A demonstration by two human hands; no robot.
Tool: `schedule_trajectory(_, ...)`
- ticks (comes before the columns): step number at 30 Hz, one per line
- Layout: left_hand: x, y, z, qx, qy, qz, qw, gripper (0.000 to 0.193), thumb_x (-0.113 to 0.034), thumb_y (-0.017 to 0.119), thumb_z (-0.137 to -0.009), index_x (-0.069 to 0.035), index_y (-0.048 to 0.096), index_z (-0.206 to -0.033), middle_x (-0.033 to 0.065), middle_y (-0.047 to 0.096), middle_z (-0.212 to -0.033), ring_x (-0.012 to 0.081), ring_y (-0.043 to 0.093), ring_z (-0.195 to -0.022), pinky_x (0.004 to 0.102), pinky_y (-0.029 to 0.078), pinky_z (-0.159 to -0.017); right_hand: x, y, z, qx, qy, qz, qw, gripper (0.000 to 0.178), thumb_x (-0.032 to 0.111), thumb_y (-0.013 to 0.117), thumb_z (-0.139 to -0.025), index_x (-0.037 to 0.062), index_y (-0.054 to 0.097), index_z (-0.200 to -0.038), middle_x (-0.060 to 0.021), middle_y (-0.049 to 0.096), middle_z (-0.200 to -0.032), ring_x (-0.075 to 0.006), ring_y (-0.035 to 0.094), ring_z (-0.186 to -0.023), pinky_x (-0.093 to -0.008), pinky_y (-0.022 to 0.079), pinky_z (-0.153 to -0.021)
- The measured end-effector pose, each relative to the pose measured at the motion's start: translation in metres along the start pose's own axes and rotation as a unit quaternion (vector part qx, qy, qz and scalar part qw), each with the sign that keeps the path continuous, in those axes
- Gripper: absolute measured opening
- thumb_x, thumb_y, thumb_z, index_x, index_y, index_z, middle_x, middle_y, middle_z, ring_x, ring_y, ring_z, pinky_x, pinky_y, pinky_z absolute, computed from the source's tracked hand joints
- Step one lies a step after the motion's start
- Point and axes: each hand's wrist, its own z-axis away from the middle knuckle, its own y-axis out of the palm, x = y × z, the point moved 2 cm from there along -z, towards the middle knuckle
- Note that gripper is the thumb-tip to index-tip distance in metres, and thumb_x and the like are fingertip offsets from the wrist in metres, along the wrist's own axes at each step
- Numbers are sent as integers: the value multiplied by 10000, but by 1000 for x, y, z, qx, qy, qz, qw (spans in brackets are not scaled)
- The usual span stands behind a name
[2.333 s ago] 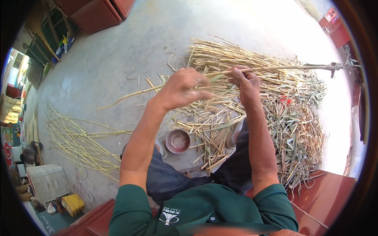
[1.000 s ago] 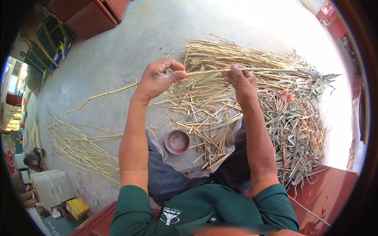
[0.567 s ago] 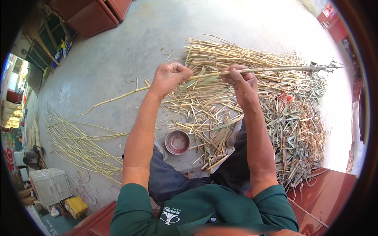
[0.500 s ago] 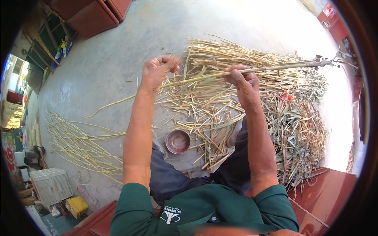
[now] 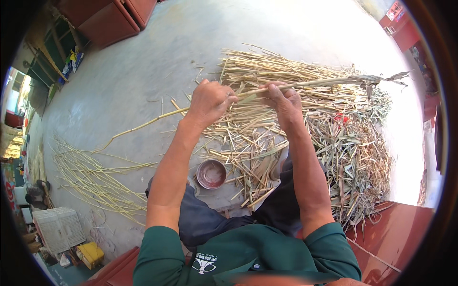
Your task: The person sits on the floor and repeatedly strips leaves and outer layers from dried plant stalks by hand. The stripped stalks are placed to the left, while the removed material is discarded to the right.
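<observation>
A long pale reed stalk (image 5: 315,84) runs from lower left to upper right across the view, its dry leafy tip at the far right. My left hand (image 5: 208,101) is closed around the stalk near its middle. My right hand (image 5: 282,97) grips the same stalk just to the right, fingers pinching at its leaf sheath. Below both hands lies a big heap of stripped stalks and leaf scraps (image 5: 291,128) on the concrete floor (image 5: 157,62).
A small round reddish bowl (image 5: 211,174) sits on the floor by my knees. A loose row of cleaned stalks (image 5: 90,176) lies at the left. Red cabinets (image 5: 109,19) stand top left, a white crate (image 5: 57,229) and yellow container (image 5: 89,254) lower left.
My left hand has slid back right along the stalk toward my right hand. The stalk has shifted, its tip dipping slightly at the right.
</observation>
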Motion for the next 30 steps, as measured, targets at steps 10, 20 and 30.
schedule_trajectory(10, 18, 12, 4, -18, -35, 41, 998, 119, -205, 748, -803, -86, 743, -796, 117, 681, -739, 300, 638, -741, 424, 438, -751, 7, -13, 3, -46, -20, 8, 999, 295, 256, 677, -977, 11, 647, -1139, -124, 720, -1016, -226, 713, -934, -331, 579, -807)
schedule_trajectory(20, 41, 28, 4, 67, -229, 385, 892, 126, -125, 753, -904, -6, 729, -937, 19, 717, -838, 83, 640, -763, 241, 524, -710, 26, -34, 1, -14, -55, 114, 992, 278, 175, 688, -962, -2, 643, -1172, -104, 721, -967, -182, 718, -869, -283, 594, -760)
schedule_trajectory(30, 28, 6, -10, 34, -202, 441, 874, 155, -159, 800, -866, -28, 731, -913, 18, 699, -820, 77, 627, -768, 242, 514, -690, 40, -121, 8, -336, -78, -155, 926, 211, 51, 612, -983, -57, 584, -1162, -158, 697, -1007, -217, 713, -929, -302, 637, -823)
